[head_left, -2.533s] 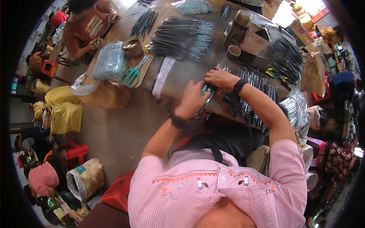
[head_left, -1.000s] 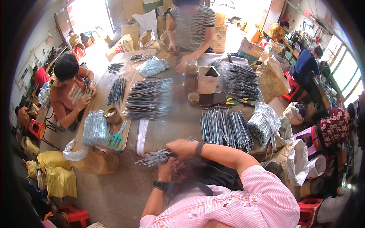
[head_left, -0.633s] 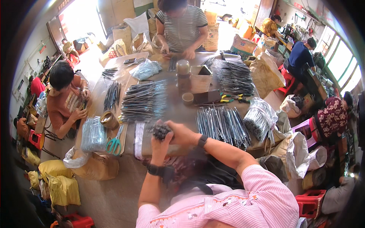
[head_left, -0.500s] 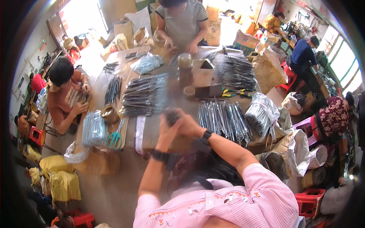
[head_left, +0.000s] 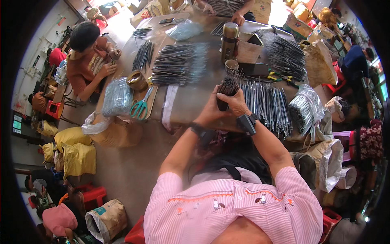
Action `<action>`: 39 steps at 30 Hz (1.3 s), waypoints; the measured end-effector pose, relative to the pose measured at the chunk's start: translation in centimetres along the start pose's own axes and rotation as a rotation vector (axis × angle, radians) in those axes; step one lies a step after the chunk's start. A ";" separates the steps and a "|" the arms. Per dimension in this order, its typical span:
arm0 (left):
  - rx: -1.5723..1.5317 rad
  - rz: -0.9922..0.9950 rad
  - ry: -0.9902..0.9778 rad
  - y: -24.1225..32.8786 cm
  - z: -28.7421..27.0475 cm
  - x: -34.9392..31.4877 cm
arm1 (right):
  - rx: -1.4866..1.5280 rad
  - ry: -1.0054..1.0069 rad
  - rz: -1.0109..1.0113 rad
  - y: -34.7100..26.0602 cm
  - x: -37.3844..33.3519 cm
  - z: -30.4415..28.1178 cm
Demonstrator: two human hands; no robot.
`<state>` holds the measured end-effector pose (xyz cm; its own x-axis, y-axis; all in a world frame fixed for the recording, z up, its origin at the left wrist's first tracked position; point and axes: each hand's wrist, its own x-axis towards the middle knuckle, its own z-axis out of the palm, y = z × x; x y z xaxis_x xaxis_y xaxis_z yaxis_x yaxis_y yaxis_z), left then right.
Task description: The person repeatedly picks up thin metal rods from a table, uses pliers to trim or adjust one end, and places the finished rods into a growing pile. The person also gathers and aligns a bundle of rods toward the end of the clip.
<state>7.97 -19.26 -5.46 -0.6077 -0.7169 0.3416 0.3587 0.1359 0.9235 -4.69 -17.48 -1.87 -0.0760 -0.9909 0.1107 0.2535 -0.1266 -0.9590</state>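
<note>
A bundle of thin dark rods, thin ends fanning out at the top, is gripped between my two hands above the near edge of the table. My left hand is wrapped round its left side, and my right hand closes on its right side with the thumb across the front. Just right of the hands lies a wide row of shiny dark rods. Ahead and to the left, a pile of similar rods rests partly on clear plastic. Past the bundle stands a small open cup.
The table also bears a brown flask, a white box, yellow-handled pliers, teal scissors and a plastic-wrapped rod bundle. A co-worker sits at the left; another person is across the table.
My view has tilted down and shifted left, so the table appears higher and further right. Both hands still hold the bundle, now more upright and closer to the row of rods on the right.
</note>
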 end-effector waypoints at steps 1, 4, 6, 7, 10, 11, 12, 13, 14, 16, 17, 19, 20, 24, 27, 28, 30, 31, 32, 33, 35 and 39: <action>0.099 0.023 0.046 -0.6 0.4 0.2 | -0.043 0.030 0.001 0.1 -0.1 0.1; 0.433 0.048 0.197 -1.9 1.1 0.3 | 0.004 0.048 -0.021 0.4 -0.5 0.8; 0.692 -0.039 0.315 -2.1 1.3 0.1 | -0.006 0.068 -0.032 0.2 -0.7 1.2; 0.694 0.013 0.332 -2.1 1.4 0.0 | -0.026 0.085 -0.047 0.0 -0.9 1.5; 0.693 0.018 0.338 -1.5 2.1 -0.2 | -0.067 0.095 -0.070 -0.9 -1.6 1.8; 0.715 0.013 0.325 -1.1 2.2 -0.4 | -0.074 0.091 -0.069 -1.1 -2.0 1.8; 0.752 -0.006 0.326 -0.7 2.4 -0.6 | -0.038 0.077 -0.118 -1.3 -2.4 2.0; 0.625 0.019 0.376 -0.3 2.5 -0.9 | -0.051 0.108 -0.117 -1.2 -2.5 2.3; 0.510 0.034 0.441 0.0 2.8 -1.0 | -0.054 0.123 -0.148 -1.2 -2.5 2.5; 0.437 0.017 0.482 0.4 2.9 -1.2 | -0.096 0.113 -0.161 -1.1 -2.7 2.7; 0.479 -0.012 0.460 0.6 2.8 -1.1 | -0.137 0.087 -0.146 -1.0 -2.7 2.6; 0.508 -0.052 0.434 0.6 2.7 -1.0 | -0.169 0.067 -0.121 -0.8 -2.6 2.4; 0.495 -0.065 0.432 0.5 2.7 -1.1 | -0.159 0.072 -0.109 -0.6 -2.6 2.3; 0.513 -0.024 0.423 -0.5 2.5 -1.4 | -0.089 0.049 -0.117 0.0 -3.0 1.9; 0.641 -0.214 0.367 -1.3 2.4 -1.7 | -0.056 0.082 0.076 0.6 -2.9 1.7; 0.616 -0.212 0.365 -1.4 2.3 -1.6 | -0.058 0.076 0.038 0.6 -2.9 1.8; 0.617 -0.295 0.351 -1.4 2.3 -1.7 | -0.083 0.118 0.069 0.4 -2.9 1.9; 0.540 -0.261 0.358 -1.2 2.5 -1.9 | -0.029 0.133 0.046 0.1 -3.2 2.1; 0.469 -0.235 0.366 -0.9 2.8 -2.0 | 0.016 0.165 0.055 -0.2 -3.4 2.2; 0.424 -0.236 0.368 -0.5 3.3 -2.1 | 0.064 0.193 0.055 -0.7 -3.6 2.3; 0.335 -0.277 0.301 0.7 3.7 -2.8 | 0.144 0.224 0.116 -1.9 -4.3 2.1; 0.339 -0.380 0.219 2.8 4.9 -4.2 | 0.337 0.277 0.294 -3.8 -5.6 1.9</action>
<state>8.00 -12.56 -3.48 -0.4750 -0.8792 -0.0377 -0.1272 0.0262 0.9915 -3.36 -11.49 1.65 -0.1953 -0.9436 -0.2675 0.5952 0.1028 -0.7970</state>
